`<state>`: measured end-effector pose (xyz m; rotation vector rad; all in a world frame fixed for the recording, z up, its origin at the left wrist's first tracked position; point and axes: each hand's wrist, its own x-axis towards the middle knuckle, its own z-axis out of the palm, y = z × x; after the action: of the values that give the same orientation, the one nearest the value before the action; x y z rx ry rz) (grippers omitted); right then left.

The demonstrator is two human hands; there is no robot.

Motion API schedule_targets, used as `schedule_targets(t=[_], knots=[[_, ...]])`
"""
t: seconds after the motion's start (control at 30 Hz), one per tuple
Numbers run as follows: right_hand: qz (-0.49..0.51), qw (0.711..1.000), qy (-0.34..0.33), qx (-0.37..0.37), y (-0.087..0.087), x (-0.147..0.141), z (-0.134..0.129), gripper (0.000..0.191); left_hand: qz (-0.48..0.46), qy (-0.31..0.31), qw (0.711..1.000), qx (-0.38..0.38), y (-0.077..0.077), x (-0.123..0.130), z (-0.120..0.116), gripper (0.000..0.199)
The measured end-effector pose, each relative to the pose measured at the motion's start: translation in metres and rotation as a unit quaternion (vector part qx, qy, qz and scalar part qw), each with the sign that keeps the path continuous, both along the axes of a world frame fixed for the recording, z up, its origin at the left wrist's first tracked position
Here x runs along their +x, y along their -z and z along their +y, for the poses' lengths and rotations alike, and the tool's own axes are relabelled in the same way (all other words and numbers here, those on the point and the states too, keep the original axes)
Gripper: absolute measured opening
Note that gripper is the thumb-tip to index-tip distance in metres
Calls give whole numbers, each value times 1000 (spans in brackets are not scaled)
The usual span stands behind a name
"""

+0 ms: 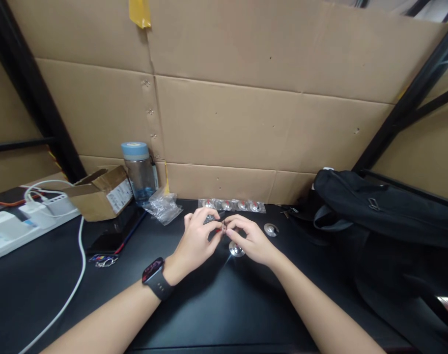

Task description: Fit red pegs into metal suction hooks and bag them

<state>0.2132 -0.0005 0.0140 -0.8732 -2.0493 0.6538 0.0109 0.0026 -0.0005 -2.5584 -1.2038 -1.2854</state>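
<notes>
In the middle of the black table, my left hand (199, 235) and my right hand (249, 236) meet, fingertips pinched. Between them is a small thin metal piece with a red spot (224, 228), mostly covered by the fingers, so its kind is unclear. Just under my right hand lies a shiny round metal disc with a raised centre (236, 250). A second metal disc (271, 229) rests to the right of that hand. Behind the hands runs a row of several similar discs in clear packets (242, 205), each with a red mark. A dark watch is on my left wrist.
Crumpled clear plastic bags (163, 206), a blue-lidded bottle (138, 172) and an open cardboard box (102, 194) stand at the back left. A power strip (28, 223) with white cables lies far left. A black backpack (386, 211) fills the right side. Cardboard walls the back.
</notes>
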Motion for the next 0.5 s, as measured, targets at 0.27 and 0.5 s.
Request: schedule_targets(t=[0.27,0.5], knots=[[-75,996,53,10,7,9,8,17,29,9,997,-70,-5,-11,10,17],[-79,996,27,3,5,7,6,17,76,90,987,-108,3,-3,7,11]])
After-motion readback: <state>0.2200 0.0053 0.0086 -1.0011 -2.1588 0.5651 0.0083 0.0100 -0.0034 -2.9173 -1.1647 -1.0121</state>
